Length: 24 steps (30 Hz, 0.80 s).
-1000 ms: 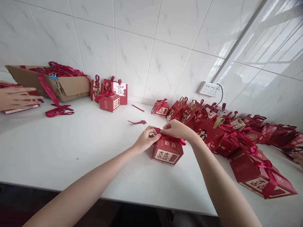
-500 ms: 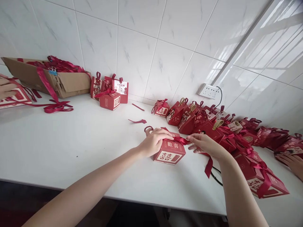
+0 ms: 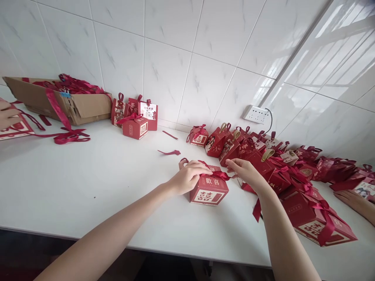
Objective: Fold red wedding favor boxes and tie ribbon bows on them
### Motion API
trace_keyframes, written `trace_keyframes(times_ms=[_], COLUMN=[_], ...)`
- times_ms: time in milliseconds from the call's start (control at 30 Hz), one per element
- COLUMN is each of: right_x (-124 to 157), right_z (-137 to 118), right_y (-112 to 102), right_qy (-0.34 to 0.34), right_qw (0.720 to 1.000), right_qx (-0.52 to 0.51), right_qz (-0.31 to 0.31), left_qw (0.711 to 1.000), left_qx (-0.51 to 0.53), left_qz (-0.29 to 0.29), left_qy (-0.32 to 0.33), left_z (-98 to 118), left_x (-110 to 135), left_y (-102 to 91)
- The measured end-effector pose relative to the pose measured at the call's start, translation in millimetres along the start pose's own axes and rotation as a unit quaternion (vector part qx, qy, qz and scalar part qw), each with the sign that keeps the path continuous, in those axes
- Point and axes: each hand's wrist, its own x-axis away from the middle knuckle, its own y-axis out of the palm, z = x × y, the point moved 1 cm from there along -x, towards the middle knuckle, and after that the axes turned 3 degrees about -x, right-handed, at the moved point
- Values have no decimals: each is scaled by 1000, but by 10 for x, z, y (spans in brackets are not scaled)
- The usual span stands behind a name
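A red gift box [image 3: 208, 195] with white double-happiness lettering stands upright on the white table in front of me. Across its top lies a dark red satin ribbon bow [image 3: 221, 174]. My left hand [image 3: 191, 175] rests on the box's left top edge, its fingers closed on the ribbon near the knot. A twisted cord handle [image 3: 183, 160] shows behind that hand. Just right of the bow, my right hand [image 3: 240, 168] has thumb and forefinger close together. Whether a ribbon end is between these fingers is too small to tell.
Many finished red gift boxes [image 3: 258, 156] crowd the right side, one large box [image 3: 319, 218] nearest. A cardboard carton [image 3: 90, 109] of ribbons stands back left. Ribbon scraps [image 3: 170, 152] lie mid-table. Other people's hands are at far left [image 3: 7, 115] and far right [image 3: 356, 203].
My right hand has moved slightly left and up, behind the bow's right end. My left hand stays on the box. The far-right person's hand has shifted a little left.
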Motion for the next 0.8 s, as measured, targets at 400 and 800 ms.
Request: trace_keyframes(times_ms=[400,800], right_x=[-22,-402], right_z=[97,84], right_y=[9,526], right_qy=[-47,-30], right_qw=[974,980], right_qx=[-206,-172], right_qz=[-84,-94], left_qw=[1000,1000], left_qx=[11,14], left_qz=[-6,-9], left_qy=[-2,23], left_z=[32,-33], left_x=[1,-15], left_y=[8,27])
